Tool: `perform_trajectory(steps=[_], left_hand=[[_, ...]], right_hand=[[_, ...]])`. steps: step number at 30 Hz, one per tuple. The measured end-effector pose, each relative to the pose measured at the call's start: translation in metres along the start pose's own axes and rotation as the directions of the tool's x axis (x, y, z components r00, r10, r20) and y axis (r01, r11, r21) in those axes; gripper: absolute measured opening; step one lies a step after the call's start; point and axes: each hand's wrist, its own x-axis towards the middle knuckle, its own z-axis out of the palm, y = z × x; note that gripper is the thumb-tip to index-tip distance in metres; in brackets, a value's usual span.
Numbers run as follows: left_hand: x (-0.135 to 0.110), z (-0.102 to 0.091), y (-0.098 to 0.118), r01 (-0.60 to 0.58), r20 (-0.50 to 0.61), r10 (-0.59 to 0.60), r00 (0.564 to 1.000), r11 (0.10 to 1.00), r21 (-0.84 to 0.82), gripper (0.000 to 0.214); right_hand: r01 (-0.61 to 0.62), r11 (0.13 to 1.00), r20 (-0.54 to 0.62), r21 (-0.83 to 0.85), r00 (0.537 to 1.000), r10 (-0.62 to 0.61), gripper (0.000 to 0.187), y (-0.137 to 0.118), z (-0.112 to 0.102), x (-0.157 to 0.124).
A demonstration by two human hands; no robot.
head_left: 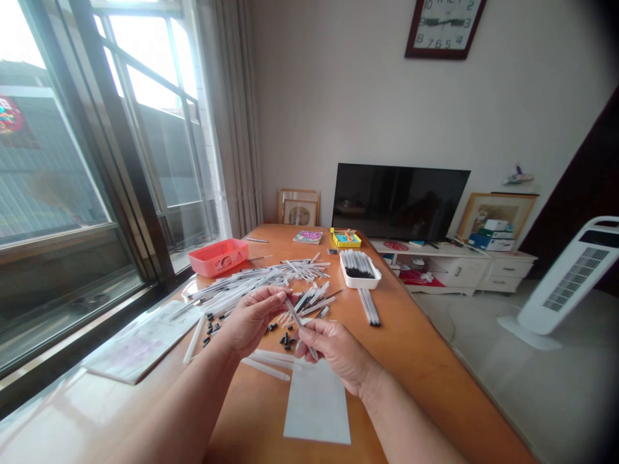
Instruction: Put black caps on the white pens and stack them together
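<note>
Between my two hands, above the table, is a slim pen (294, 314) held at a slant. My left hand (256, 316) pinches its upper end, and my right hand (333, 348) grips its lower part with fingers wrapped round. Just below lie several small black pen caps (287, 340) and clear pen barrels (265, 367). A sheet of white paper (316, 406) lies under my right hand. Beyond my hands spreads a big heap of clear pen parts (256, 280), some with dark pieces.
A pink plastic box (220, 256) stands at the back left. To the right, a white tray (363, 282) holds black-tipped pens, with more pens (369, 308) beside it. A yellow box (345, 240) and a booklet (308, 237) lie far back. At left rests a larger pad (140, 345).
</note>
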Motion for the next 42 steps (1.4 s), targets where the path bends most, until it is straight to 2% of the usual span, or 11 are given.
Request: perform_trajectory(steps=[4,7,10,13,16,19,22,25,28,33,42], left_hand=[[-0.001,-0.002,0.002,0.047,0.011,-0.048,0.999,0.995,0.083,0.03],[0.004,-0.014,0.003,0.025,-0.151,0.003,0.989,0.983,0.18,0.042],[0.011,-0.033,0.001,0.043,-0.355,0.066,0.932,0.956,0.289,0.049],[0.017,-0.048,-0.004,0.047,-0.414,0.125,0.902,0.924,0.38,0.048],[0.02,-0.058,-0.008,0.077,-0.416,0.16,0.895,0.864,0.498,0.042],[0.021,-0.069,-0.011,0.158,-0.389,0.184,0.903,0.699,0.697,0.034],[0.021,-0.082,-0.014,0.245,-0.349,0.188,0.918,0.421,0.873,0.023],[0.02,-0.092,-0.015,0.289,-0.315,0.15,0.937,0.172,0.942,0.018],[0.018,-0.094,-0.015,0.307,-0.311,0.093,0.946,0.052,0.95,0.019],[0.016,-0.092,-0.016,0.294,-0.296,0.028,0.955,0.041,0.955,0.016],[0.019,-0.093,-0.025,0.244,-0.248,0.047,0.968,0.084,0.966,0.015]], right_hand=[[0.028,0.997,-0.033,-0.069,0.999,-0.03,0.031,0.0,-0.001,0.001],[0.027,0.998,-0.15,-0.062,0.988,-0.036,0.033,0.001,-0.01,0.003],[0.05,0.999,-0.28,-0.018,0.958,-0.053,0.034,0.004,-0.019,0.005],[0.057,0.998,-0.345,0.014,0.937,-0.049,0.035,0.007,-0.026,0.007],[0.051,0.999,-0.373,0.014,0.927,-0.042,0.035,0.009,-0.03,0.008],[0.051,0.999,-0.392,0.014,0.919,-0.042,0.036,0.011,-0.033,0.009],[0.051,0.999,-0.409,0.017,0.912,-0.04,0.036,0.011,-0.035,0.009],[0.05,0.999,-0.421,0.018,0.906,-0.038,0.035,0.01,-0.036,0.009],[0.046,0.999,-0.424,0.02,0.905,-0.033,0.035,0.009,-0.036,0.008],[0.044,0.999,-0.429,0.022,0.903,-0.031,0.036,0.008,-0.037,0.008],[0.032,0.999,-0.441,0.017,0.897,-0.021,0.036,0.006,-0.036,0.008]])
